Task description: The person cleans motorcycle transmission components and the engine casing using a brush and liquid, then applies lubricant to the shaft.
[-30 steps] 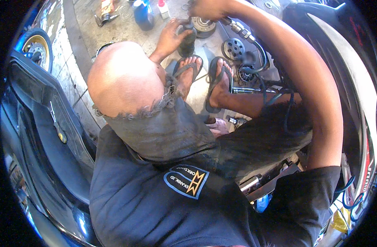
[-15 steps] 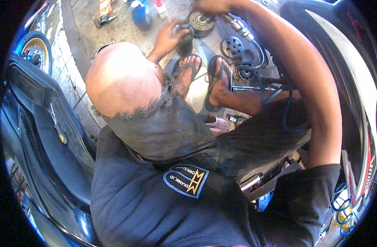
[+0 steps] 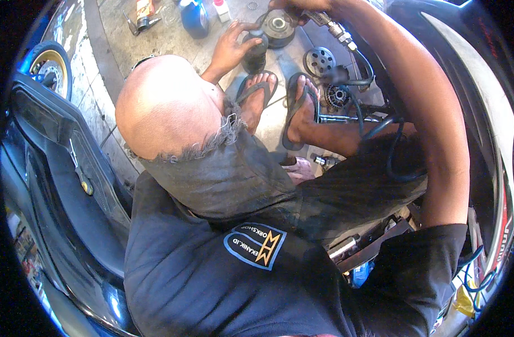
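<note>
My left hand (image 3: 232,48) is closed round a dark, upright cylindrical object (image 3: 256,56) just beyond my sandalled feet (image 3: 256,95). My right hand (image 3: 293,8) is at the top edge, its fingers closed on an air tool (image 3: 319,19) whose lower side and tip are hidden; metal couplings (image 3: 341,36) join it to a dark hose (image 3: 366,76). Under that hand a round metal drum (image 3: 277,33) with a hub in its middle lies on the floor. A perforated metal disc (image 3: 319,60) and a finned round part (image 3: 337,96) lie beside my right foot.
A motorcycle seat with a screwdriver (image 3: 82,168) is on my left, near a wheel (image 3: 50,70). Dark bodywork (image 3: 481,112) borders my right. A blue jug (image 3: 194,19), red-capped bottle (image 3: 223,10) and orange container (image 3: 144,11) stand beyond. Long sockets (image 3: 347,119) lie by my foot.
My right hand and the air tool have shifted slightly right, uncovering more of the drum. My left hand is slightly higher in view, still round the dark object.
</note>
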Demonstrator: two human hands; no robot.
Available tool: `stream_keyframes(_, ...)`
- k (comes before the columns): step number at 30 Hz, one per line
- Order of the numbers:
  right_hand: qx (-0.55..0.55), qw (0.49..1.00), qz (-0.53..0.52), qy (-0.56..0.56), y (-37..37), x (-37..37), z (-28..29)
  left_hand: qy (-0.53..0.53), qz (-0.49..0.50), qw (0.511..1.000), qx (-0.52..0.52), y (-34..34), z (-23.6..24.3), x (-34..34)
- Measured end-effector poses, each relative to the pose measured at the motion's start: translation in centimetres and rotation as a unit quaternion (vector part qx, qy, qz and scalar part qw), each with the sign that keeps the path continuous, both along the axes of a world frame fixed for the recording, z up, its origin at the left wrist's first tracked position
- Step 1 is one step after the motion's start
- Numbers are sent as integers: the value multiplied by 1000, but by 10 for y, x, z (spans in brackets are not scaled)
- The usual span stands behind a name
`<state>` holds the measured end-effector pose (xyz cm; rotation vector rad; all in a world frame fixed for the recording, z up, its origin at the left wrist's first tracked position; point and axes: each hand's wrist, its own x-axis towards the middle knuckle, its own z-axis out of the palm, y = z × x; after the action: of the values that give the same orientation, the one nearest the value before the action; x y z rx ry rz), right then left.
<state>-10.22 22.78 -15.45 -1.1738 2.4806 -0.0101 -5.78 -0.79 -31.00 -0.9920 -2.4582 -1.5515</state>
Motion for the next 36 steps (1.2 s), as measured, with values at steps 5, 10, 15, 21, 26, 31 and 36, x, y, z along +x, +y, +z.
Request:
stream_keyframes(5,18,1000,16,-1,1,-4,-1,-56,-21,998,0,1,3,0)
stream_keyframes(10,22,999,-4,-35,7,-2,5,-66,-24,998,3,5,2,-1)
stream_keyframes(15,23,993,-85,-77,-17,2,12,-52,13,998,-36,-8,-7,0)
stream_keyframes(21,63,994,-86,-14,-26,8,22,-28,3,999,-21,6,1,1)
stream_keyframes(26,46,961,-271,-43,-27,9,15,-21,-9,1000,0,5,-4,-3)
stream_keyframes(31,62,997,-17,43,-22,6,10,-17,-21,1000,-5,7,0,-2)
stream_keyframes(36,103,993,-7,54,-17,7,14,7,-23,1000,1,15,3,-2)
